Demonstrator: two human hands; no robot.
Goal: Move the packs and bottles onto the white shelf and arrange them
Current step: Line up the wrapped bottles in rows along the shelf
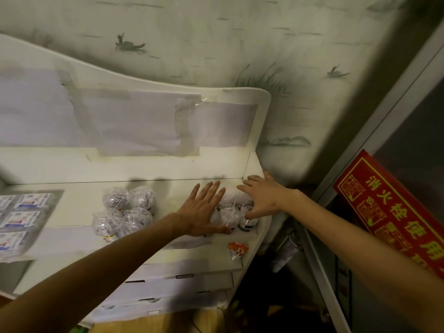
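On the white shelf (79,203), a cluster of several clear-wrapped bottles (125,212) stands near the middle. A second cluster of wrapped bottles (230,215) stands at the shelf's right end. My left hand (201,207) lies flat with straight fingers against the left side of that right cluster. My right hand (262,198) spreads over the cluster's right side, fingers straight, beside the shelf's end wall. Blue-and-white packs (21,212) lie in rows at the shelf's left. A small orange-and-white sachet (236,248) lies near the front right edge.
Taped paper sheets (134,121) cover the shelf's back panel. Lower shelf tiers (182,280) step down below. A red sign with yellow characters (394,212) leans at the right against a metal door frame (374,131). Patterned wallpaper is behind.
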